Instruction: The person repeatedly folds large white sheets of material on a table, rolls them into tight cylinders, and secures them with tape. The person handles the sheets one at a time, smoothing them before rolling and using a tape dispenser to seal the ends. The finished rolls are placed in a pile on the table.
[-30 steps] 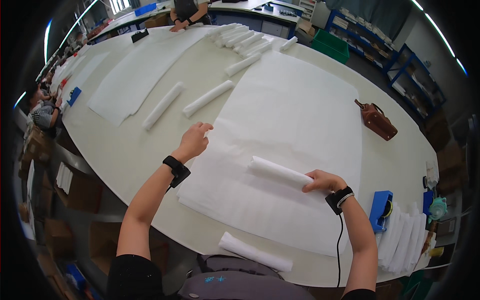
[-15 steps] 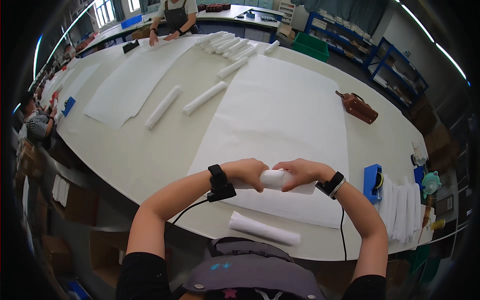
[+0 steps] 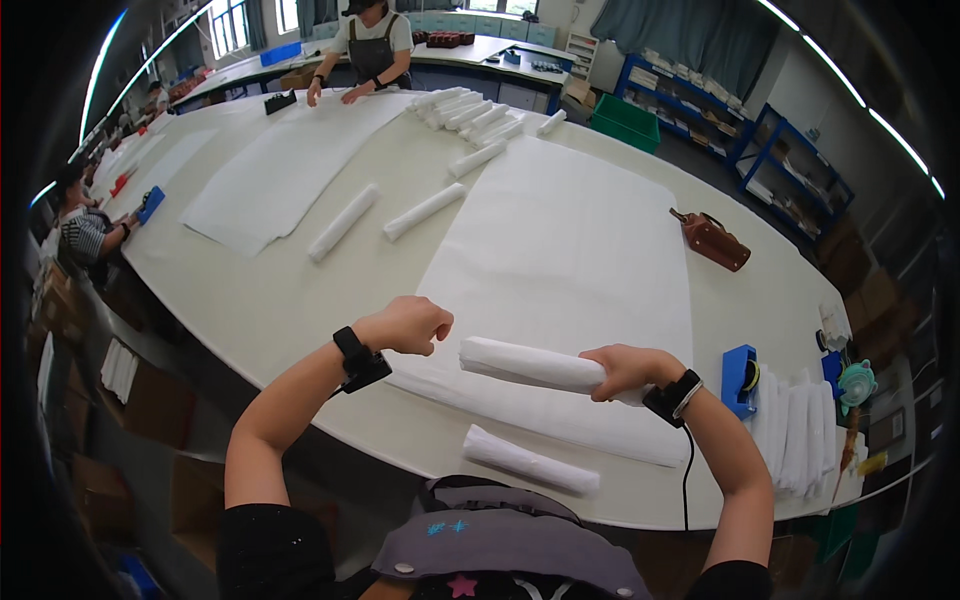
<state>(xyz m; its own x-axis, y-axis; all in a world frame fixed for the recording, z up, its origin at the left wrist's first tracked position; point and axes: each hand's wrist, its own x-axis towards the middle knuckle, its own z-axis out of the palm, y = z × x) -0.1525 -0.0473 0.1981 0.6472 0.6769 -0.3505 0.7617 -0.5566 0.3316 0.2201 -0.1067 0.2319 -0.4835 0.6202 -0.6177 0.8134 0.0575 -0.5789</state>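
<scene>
Over the near part of a large white paper sheet [image 3: 570, 250], my right hand [image 3: 632, 370] is closed around the right end of a white paper roll [image 3: 525, 362]. The roll points left, its far end free. To the left of that end, my left hand [image 3: 408, 325] is apart from the roll, its fingers curled in with nothing visible in them. A second white roll [image 3: 532, 460] lies near the table's front edge. The sheet's near edge, below my hands, looks folded or layered.
Loose white rolls [image 3: 345, 222] lie left of the sheet, with a pile [image 3: 465, 113] beyond. A brown leather bag [image 3: 715, 242], a blue tape dispenser [image 3: 739, 380] and more rolls [image 3: 795, 430] are at right. A co-worker [image 3: 375, 50] stands across the white table [image 3: 275, 300]; another sits left.
My left hand has let go of the roll and moved left. My right hand still grips it, shifted a little right, and more of the roll shows.
</scene>
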